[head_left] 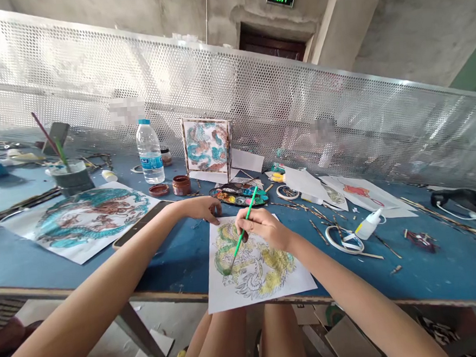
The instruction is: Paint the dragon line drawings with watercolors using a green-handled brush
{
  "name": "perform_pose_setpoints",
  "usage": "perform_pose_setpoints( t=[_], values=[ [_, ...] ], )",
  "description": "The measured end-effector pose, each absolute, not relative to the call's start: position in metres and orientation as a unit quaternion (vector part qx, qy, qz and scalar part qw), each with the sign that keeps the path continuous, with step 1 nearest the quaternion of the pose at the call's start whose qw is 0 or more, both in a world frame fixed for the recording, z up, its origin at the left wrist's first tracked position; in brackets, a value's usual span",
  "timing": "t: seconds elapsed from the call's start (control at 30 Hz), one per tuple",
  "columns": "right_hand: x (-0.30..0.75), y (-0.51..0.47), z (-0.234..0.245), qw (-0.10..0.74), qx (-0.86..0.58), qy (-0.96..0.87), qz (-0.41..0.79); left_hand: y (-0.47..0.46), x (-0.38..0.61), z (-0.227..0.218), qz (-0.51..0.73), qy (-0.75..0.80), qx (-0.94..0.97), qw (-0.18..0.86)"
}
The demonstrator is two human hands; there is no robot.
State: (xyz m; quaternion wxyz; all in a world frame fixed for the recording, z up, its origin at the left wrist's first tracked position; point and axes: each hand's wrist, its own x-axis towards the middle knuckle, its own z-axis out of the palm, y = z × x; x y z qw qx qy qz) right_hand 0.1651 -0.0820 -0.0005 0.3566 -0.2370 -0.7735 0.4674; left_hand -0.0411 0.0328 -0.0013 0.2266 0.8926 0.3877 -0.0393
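Note:
A white sheet with a dragon drawing, partly coloured green and yellow, lies at the near edge of the blue table and overhangs it. My right hand grips a green paintbrush; its tip rests on the green left part of the drawing. My left hand presses its fingertips on the sheet's top left corner. A paint palette with several colours sits just beyond the sheet.
A finished teal and brown dragon sheet lies at left, behind it a cup with brushes. A water bottle, two small paint jars, a framed dragon panel, a glue bottle, tape rolls and sticks are scattered right.

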Motion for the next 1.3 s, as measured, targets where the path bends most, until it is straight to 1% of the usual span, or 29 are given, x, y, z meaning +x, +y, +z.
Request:
perform_pose_setpoints(
  t=[0.17, 0.33, 0.47, 0.57, 0.77, 0.83, 0.93, 0.97, 1.03, 1.13, 1.3],
  values=[
    [0.17, -0.08, 0.0, 0.378, -0.252, -0.768, 0.452, 0.034, -0.042, -0.003, -0.037, 0.386, 0.895, 0.22],
    [0.172, -0.078, 0.0, 0.368, -0.264, -0.797, 0.399, 0.034, -0.042, -0.002, -0.037, 0.386, 0.895, 0.219],
    [0.171, -0.079, 0.001, 0.363, -0.264, -0.793, 0.412, 0.034, -0.042, -0.003, -0.038, 0.384, 0.895, 0.224],
    [0.171, -0.081, 0.003, 0.345, -0.27, -0.81, 0.389, 0.035, -0.042, -0.004, -0.04, 0.387, 0.893, 0.226],
    [0.174, -0.081, 0.003, 0.343, -0.257, -0.822, 0.374, 0.035, -0.043, -0.004, -0.036, 0.38, 0.897, 0.224],
    [0.178, -0.077, 0.002, 0.364, -0.275, -0.829, 0.324, 0.034, -0.043, -0.002, -0.04, 0.378, 0.897, 0.224],
    [0.186, -0.066, -0.002, 0.438, -0.334, -0.816, 0.174, 0.033, -0.042, 0.0, -0.05, 0.386, 0.895, 0.215],
    [0.188, -0.062, -0.004, 0.452, -0.352, -0.811, 0.12, 0.033, -0.041, 0.001, -0.053, 0.39, 0.894, 0.211],
    [0.192, -0.054, -0.008, 0.452, -0.368, -0.811, 0.044, 0.032, -0.041, 0.001, -0.057, 0.392, 0.894, 0.209],
    [0.192, -0.045, -0.014, 0.411, -0.377, -0.83, 0.012, 0.032, -0.041, 0.001, -0.057, 0.389, 0.895, 0.211],
    [0.19, -0.038, -0.024, 0.358, -0.4, -0.843, 0.029, 0.03, -0.039, 0.003, -0.058, 0.395, 0.893, 0.207]
  ],
)
